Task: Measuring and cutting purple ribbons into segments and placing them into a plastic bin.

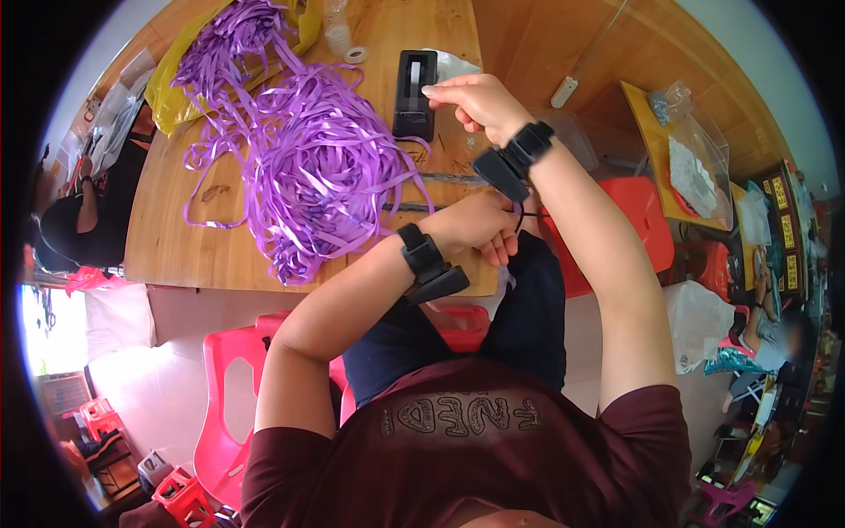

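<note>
A large tangled heap of purple ribbon point(321, 167) lies on the wooden table point(167, 233). My left hand point(482, 225) is closed at the table's near edge, above my lap. A bit of purple ribbon shows just below its curled fingers, and a thin black strip juts out beside them. Farther off, my right hand point(475, 99) has thumb and forefinger pinched together at the right side of a black tape dispenser point(414, 114). Whatever lies between those fingertips is too small to make out. Both wrists wear black strapped devices.
A yellow plastic bag point(172, 101) with more purple ribbon sits at the far left, near a small tape roll point(355, 55). Red plastic chairs stand at right point(638, 224) and left point(220, 422). A side table point(656, 150) holds a clear bin. Other people sit at both edges.
</note>
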The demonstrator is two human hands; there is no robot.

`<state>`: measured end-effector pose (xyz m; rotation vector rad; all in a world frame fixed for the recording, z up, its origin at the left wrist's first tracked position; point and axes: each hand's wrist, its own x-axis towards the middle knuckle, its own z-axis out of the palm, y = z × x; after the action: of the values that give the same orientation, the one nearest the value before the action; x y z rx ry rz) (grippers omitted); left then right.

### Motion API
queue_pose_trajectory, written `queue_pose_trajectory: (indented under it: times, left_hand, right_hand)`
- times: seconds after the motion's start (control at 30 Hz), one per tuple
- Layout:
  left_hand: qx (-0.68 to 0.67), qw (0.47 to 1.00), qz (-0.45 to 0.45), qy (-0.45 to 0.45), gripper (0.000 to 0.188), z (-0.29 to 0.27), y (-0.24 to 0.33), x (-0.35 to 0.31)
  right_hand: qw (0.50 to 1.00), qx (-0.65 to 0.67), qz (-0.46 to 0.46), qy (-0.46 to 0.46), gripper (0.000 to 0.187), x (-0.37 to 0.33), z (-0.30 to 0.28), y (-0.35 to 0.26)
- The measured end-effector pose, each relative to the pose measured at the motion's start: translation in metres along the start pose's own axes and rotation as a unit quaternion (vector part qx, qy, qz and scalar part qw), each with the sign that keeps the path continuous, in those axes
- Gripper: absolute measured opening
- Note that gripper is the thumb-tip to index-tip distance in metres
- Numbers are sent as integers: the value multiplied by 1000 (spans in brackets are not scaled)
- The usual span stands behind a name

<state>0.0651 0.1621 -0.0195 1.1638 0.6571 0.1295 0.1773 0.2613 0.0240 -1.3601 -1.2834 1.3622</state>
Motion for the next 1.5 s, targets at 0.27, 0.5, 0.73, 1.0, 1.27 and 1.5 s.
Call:
queue_pose_trajectory:
  times: [0.27,0.5,0.73,1.0,1.27,1.5]
  left_hand:
    - [24,1000,9,-5,32,-3,-8,4]
    - [15,1000,25,-1,24,-6,-16,5]
    - [12,999,53,1,32,2,-17,0]
    - [72,997,31,12,32,-1,-17,3]
    - [144,989,3,17,21,2,1,-9]
    - [141,990,-21,22,38,3,1,-8]
  right_hand:
    - [995,2,97,9,18,31,21,-13]
    - [993,108,52,-12,18,5,29,-23]
    - [975,130,174,-50,20,-24,36,15]
    - [979,-35,179,-87,21,-33,22,7]
    - [950,-194,131,-207,16,-92,-70,-9]
    - [861,-445,7,-248,23,-88,-89,11]
